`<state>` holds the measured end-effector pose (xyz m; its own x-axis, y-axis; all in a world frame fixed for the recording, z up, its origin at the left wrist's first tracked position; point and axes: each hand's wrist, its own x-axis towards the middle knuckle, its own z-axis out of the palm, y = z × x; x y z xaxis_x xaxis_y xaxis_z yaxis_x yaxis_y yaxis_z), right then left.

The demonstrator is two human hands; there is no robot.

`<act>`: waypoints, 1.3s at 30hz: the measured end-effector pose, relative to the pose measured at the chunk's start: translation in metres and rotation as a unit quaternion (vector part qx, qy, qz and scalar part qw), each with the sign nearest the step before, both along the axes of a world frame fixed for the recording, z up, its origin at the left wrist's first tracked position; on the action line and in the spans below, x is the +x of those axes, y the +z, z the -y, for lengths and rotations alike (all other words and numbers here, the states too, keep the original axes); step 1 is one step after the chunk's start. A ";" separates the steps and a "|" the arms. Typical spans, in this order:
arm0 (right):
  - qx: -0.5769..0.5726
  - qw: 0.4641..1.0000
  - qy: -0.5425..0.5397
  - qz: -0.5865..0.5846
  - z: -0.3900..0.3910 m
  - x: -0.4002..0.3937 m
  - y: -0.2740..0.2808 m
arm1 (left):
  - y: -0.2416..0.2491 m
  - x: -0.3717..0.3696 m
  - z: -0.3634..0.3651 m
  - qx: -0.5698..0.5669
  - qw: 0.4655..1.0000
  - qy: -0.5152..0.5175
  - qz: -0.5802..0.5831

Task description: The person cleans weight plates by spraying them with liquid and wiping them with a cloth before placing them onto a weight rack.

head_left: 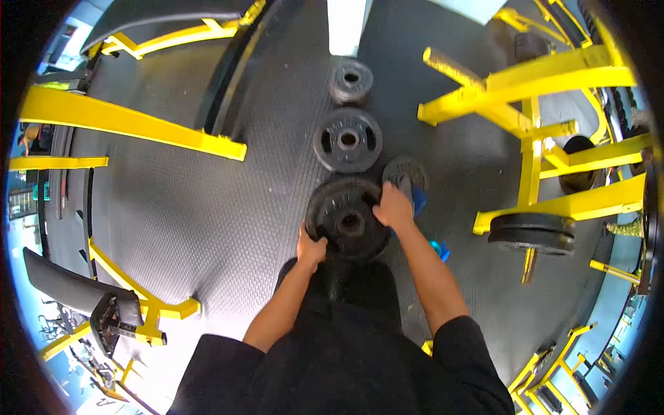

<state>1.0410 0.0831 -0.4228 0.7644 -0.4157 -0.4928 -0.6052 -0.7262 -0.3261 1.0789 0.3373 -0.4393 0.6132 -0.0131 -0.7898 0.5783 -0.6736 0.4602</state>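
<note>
I grip a black round weight plate [344, 216] by its rim with both hands, right in front of my legs. My left hand [311, 247] clasps its lower left edge. My right hand [393, 206] closes over its upper right edge. Whether the plate rests on the floor or hangs just above it, I cannot tell. Beyond it lie two more black plates on the floor, a middle one [347, 140] and a smaller far one [351, 81], lined up in a row. My shoe [408, 181] shows just right of the held plate.
Dark rubber gym floor [207, 207] all around. A yellow steel rack [532, 131] stands at the right with stacked plates [531, 232] on its peg. Yellow frame bars [131, 124] and a black padded bench [76, 290] are at the left.
</note>
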 end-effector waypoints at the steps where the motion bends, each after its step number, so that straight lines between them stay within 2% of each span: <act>1: 0.013 1.000 -0.010 -0.005 0.000 -0.002 0.007 | -0.006 -0.002 -0.005 -0.005 1.000 -0.002 0.012; 3: 0.057 0.998 -0.024 0.009 -0.007 -0.027 0.011 | -0.016 -0.007 -0.019 0.016 0.999 -0.030 0.036; 5: 0.129 0.989 -0.061 0.028 -0.019 -0.056 0.014 | -0.019 -0.020 -0.048 -0.012 0.996 -0.045 0.078; 6: 0.120 0.983 -0.093 0.106 -0.033 -0.082 -0.003 | -0.020 -0.018 -0.055 -0.035 0.991 -0.066 0.114; 7: 0.168 0.976 -0.118 0.073 -0.041 -0.089 0.019 | -0.004 -0.012 -0.059 -0.040 0.991 -0.063 0.114; 9: 0.190 0.972 -0.127 0.045 -0.054 -0.102 0.044 | 0.049 -0.002 -0.070 -0.066 0.988 -0.139 0.025; 10: 0.202 0.967 -0.131 0.080 -0.059 -0.110 0.047 | 0.050 -0.001 -0.072 -0.068 0.988 -0.136 0.029; 12: 0.242 0.950 -0.132 0.147 -0.064 -0.110 0.067 | 0.058 -0.005 -0.080 -0.064 0.979 -0.160 0.108; 13: 0.240 0.950 -0.134 0.148 -0.063 -0.107 0.068 | 0.057 0.000 -0.081 -0.065 0.979 -0.162 0.108; 16: 0.162 0.960 -0.096 0.207 -0.052 -0.100 0.071 | 0.066 0.029 -0.061 -0.212 0.893 -0.217 0.331; 17: 0.109 0.946 -0.043 0.302 -0.046 -0.094 0.068 | 0.063 0.039 -0.052 -0.214 0.893 -0.216 0.332; 18: 0.055 0.918 0.012 0.393 -0.041 -0.088 0.065 | 0.060 0.050 -0.045 -0.265 0.860 -0.219 0.376; 19: 0.053 0.917 0.013 0.396 -0.039 -0.082 0.062 | 0.058 0.059 -0.038 -0.315 0.823 -0.222 0.419; 20: 0.018 0.906 0.025 0.422 -0.037 -0.075 0.059 | 0.043 0.064 -0.034 -0.316 0.821 -0.222 0.421; 22: -0.021 0.890 0.039 0.455 -0.028 -0.060 0.058 | 0.009 0.080 -0.023 -0.387 0.801 -0.174 0.422; 23: -0.047 0.895 0.061 0.440 -0.025 -0.057 0.057 | 0.010 0.085 -0.018 -0.388 0.800 -0.175 0.424; 25: -0.071 0.900 0.080 0.422 -0.022 -0.056 0.054 | 0.011 0.091 -0.009 -0.346 0.764 -0.220 0.499; 27: -0.063 0.897 0.110 0.424 -0.022 -0.059 0.049 | 0.018 0.087 -0.007 -0.367 0.785 -0.204 0.454; 28: -0.056 0.900 0.110 0.418 -0.025 -0.066 0.048 | 0.022 0.078 -0.008 -0.452 0.863 0.023 0.226; 29: -0.053 0.911 0.138 0.384 -0.028 -0.073 0.051 | 0.030 0.073 -0.008 -0.483 0.838 0.251 -0.024; 30: -0.055 0.918 0.168 0.356 -0.027 -0.071 0.053 | 0.023 0.069 -0.014 -0.483 0.838 0.253 -0.021; 31: -0.053 0.917 0.170 0.358 -0.027 -0.072 0.050 | 0.015 0.059 -0.023 -0.365 0.914 0.044 0.172; 32: -0.073 0.917 0.211 0.330 -0.030 -0.080 0.041 | 0.008 0.050 -0.033 -0.208 0.899 -0.171 0.344; 33: -0.093 0.914 0.252 0.303 -0.032 -0.082 0.037 | 0.016 0.050 -0.039 -0.206 0.900 -0.171 0.344; 35: -0.112 0.909 0.281 0.288 -0.034 -0.091 0.030 | 0.028 0.047 -0.050 -0.163 0.932 -0.218 0.238; 37: -0.116 0.911 0.288 0.272 -0.035 -0.098 0.017 | 0.012 0.047 -0.058 -0.175 0.930 -0.236 0.221; 39: -0.101 0.915 0.295 0.257 -0.030 -0.096 0.016 | 0.001 0.043 -0.060 -0.164 0.883 -0.290 0.331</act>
<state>0.9452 0.1133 -0.4069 0.9942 0.1012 0.0368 0.1075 -0.9538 -0.2804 1.1216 0.3976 -0.4381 0.7536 -0.6383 -0.1570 -0.2889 -0.5363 0.7931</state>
